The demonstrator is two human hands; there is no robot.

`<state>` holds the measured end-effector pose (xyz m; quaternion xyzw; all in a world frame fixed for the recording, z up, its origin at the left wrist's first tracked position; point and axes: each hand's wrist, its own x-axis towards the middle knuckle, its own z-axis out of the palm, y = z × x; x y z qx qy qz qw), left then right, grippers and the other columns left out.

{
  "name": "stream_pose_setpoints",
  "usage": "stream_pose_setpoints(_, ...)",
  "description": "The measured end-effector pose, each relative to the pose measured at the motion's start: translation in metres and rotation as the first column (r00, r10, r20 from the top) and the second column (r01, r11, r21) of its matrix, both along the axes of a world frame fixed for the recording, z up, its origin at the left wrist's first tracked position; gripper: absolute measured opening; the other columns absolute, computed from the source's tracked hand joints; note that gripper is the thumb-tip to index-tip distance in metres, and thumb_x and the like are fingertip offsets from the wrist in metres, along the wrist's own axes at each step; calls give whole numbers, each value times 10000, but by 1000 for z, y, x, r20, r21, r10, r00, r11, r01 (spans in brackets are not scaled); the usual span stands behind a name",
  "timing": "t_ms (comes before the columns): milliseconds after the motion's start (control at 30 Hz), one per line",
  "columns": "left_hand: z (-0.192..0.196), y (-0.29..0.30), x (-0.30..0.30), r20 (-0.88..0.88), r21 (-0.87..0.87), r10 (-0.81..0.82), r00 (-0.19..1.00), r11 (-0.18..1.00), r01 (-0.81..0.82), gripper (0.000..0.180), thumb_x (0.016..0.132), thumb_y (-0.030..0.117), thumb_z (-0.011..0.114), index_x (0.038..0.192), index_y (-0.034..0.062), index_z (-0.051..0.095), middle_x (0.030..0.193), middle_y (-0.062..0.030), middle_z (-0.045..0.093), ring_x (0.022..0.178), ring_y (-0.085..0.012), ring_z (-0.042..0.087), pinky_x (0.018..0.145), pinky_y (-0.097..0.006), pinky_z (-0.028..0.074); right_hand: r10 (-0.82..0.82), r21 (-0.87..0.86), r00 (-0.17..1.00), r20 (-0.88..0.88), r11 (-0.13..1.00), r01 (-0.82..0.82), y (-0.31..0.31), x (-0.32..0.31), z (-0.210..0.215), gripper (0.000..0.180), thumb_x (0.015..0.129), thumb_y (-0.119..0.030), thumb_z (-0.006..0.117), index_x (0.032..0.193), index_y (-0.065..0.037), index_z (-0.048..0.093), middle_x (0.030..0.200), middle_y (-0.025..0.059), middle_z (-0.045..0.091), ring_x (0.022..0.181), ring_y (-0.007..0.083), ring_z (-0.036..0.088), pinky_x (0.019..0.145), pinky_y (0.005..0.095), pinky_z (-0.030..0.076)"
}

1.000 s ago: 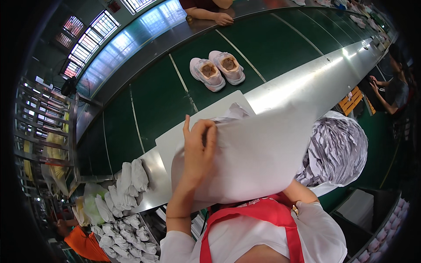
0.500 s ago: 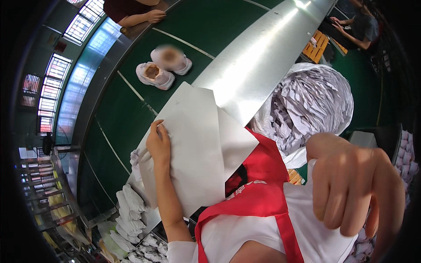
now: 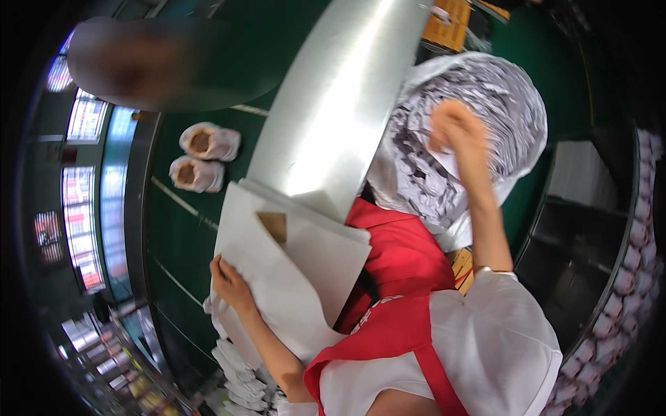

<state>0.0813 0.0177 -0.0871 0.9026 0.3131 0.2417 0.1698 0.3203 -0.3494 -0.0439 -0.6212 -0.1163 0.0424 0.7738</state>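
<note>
Large white paper sheets (image 3: 267,277) lie stacked over the near end of the metal table, the top one bowed up along its right side. A small brown patch (image 3: 274,226) shows among them. My left hand (image 3: 234,286) is at the stack's left edge, its fingers curled on the top sheet. My right hand (image 3: 459,132) is stretched out over a big white bag (image 3: 538,132) full of crumpled paper (image 3: 485,87). Motion smears its fingers. Something pale shows just under that hand, and I cannot tell whether it is held.
The shiny metal table (image 3: 326,104) runs away from me. A pair of pale shoes (image 3: 201,159) stands on the green surface at left. White stuffed bundles (image 3: 239,374) are heaped at lower left. A dark shelf (image 3: 572,236) and rows of pale shoes (image 3: 621,284) line the right.
My right hand has moved from close to the camera to over the paper bag. The top sheet is now bowed, with the brown patch showing. The view has swung right.
</note>
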Motion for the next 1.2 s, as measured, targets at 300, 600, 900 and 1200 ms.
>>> stream_pose_setpoints(300, -1, -2, 1, -40, 83, 0, 999, 997, 4, 252, 956, 159, 442, 1032, -52, 557, 879, -124, 598, 773, -210, 538, 732, -298, 440, 11, -728, 1000, 15, 686, 3, 63, 14, -370, 481, 798, -230, 552, 1226, -20, 489, 1208, 173, 519, 1165, 323, 472, 979, 385, 378)
stream_pose_setpoints(600, -3, 10, -4, -72, 43, 5, 997, 999, -2, 251, 959, 152, 426, 1073, -48, 528, 967, -116, 589, 853, -193, 528, 808, -285, 425, 205, -914, 893, 400, 14, 406, 54, 138, -396, 195, 794, -143, 516, 924, -70, 643, 954, 98, 590, 963, 253, 500, 872, 329, 385)
stream_pose_setpoints(900, -5, 0, 0, 29, 20, 26, 999, 999, -27, 237, 909, 114, 471, 1077, -42, 532, 990, -103, 595, 859, -180, 539, 822, -280, 430, 379, -986, 925, -17, -158, 46, 55, 158, -385, 153, 730, -176, 615, 860, -140, 689, 877, 48, 677, 858, 218, 640, 675, 372, 471)
stream_pose_setpoints(1200, -4, 8, 5, -70, 135, 46, 996, 990, -37, 239, 956, 159, 437, 1038, -33, 554, 931, -117, 607, 823, -205, 554, 783, -299, 443, 712, -730, 261, -652, -495, -471, 21, 56, -424, 456, 739, -384, 627, 1069, -69, 631, 1036, 139, 646, 966, 285, 607, 825, 392, 468)
